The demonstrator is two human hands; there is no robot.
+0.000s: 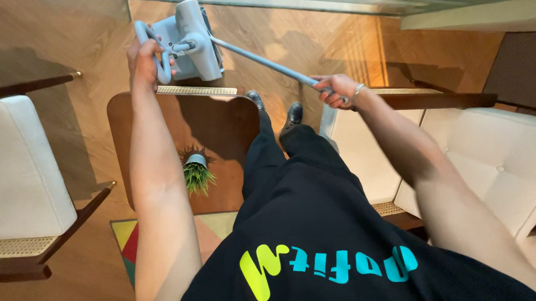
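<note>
Black trousers (317,184) hang below both hands: the flat mop's grey handle loop (157,50) is gripped by the left hand (143,60), its pole (265,63) by the right hand (336,90).

Below me a wooden floor (68,50) carries a dark coffee table (213,123) with a small potted plant (196,171), a colourful rug (128,238), and white chairs (19,171).

A home living room: white cushioned armchairs (19,171), wooden coffee table (160,121), patterned rug (128,238).
</note>
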